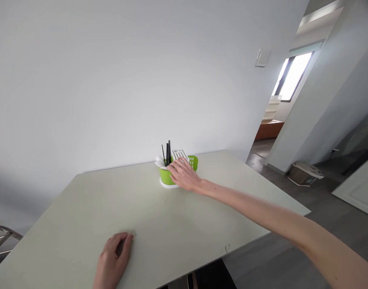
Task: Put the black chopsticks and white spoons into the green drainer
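Observation:
Near the back of the table, against the wall, stands a green cutlery holder (165, 176) on a white base. Black chopsticks (168, 154) and white spoons (159, 161) stick up from its left part, and a slotted white insert (179, 153) sits behind my hand. Reaching across from the right, my right hand (184, 173) is bent over the holder's front and rim; its fingertips are partly hidden. My left hand (113, 257) rests on the near left of the table, fingers curled with the thumb tip by the index fingertip, nothing seen in it.
The pale table (148, 216) has a small dark mark near its front edge. A white wall (142, 80) rises behind it. On the floor to the right sits a bin (304, 173). A metal-framed chair (3, 241) stands at the left edge.

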